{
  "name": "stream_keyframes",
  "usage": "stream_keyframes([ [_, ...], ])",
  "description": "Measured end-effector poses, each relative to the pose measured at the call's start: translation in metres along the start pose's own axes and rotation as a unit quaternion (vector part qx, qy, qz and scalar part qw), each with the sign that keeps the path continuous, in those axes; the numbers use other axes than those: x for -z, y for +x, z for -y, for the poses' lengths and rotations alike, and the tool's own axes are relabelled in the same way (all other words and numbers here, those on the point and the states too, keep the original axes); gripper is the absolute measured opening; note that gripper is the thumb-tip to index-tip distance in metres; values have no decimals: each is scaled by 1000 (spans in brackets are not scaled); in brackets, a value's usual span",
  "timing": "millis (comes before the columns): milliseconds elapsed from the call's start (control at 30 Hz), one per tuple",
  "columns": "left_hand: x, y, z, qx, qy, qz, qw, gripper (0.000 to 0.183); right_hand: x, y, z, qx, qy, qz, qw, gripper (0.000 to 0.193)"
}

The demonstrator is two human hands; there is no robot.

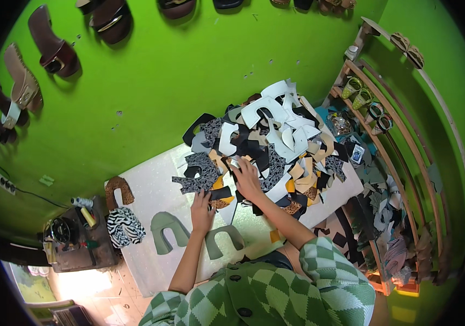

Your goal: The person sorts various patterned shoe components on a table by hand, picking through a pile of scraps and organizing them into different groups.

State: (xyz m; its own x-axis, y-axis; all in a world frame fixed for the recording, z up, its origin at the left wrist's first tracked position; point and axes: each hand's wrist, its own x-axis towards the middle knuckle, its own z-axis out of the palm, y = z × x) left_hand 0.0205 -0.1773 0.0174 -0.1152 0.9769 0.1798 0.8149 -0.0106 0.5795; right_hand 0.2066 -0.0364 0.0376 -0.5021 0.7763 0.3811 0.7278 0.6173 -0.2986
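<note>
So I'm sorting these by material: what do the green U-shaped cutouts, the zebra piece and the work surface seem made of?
The green U-shaped cutouts look like matte leather or synthetic sheet: flat, even colour, no shine. The zebra piece seems a printed fabric or faux fur; its curved top suggests softness. The work surface looks like pale speckled stone or laminate, lightly glossy; which one is unclear.

Shoe workshop: cut upper pieces (276, 146) heaped on worktable (156, 185), sandals (53, 49) on green wall.
</note>
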Motion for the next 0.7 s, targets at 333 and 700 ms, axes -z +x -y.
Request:
stream_keyframes([
  [333,-59,106,4,51,140,26,989,76,-72,115,-35,66,-220,171,958,39],
  [700,-90,98,39,94,178,109,973,77,-94,111,-97,112,-224,156,955,31],
])
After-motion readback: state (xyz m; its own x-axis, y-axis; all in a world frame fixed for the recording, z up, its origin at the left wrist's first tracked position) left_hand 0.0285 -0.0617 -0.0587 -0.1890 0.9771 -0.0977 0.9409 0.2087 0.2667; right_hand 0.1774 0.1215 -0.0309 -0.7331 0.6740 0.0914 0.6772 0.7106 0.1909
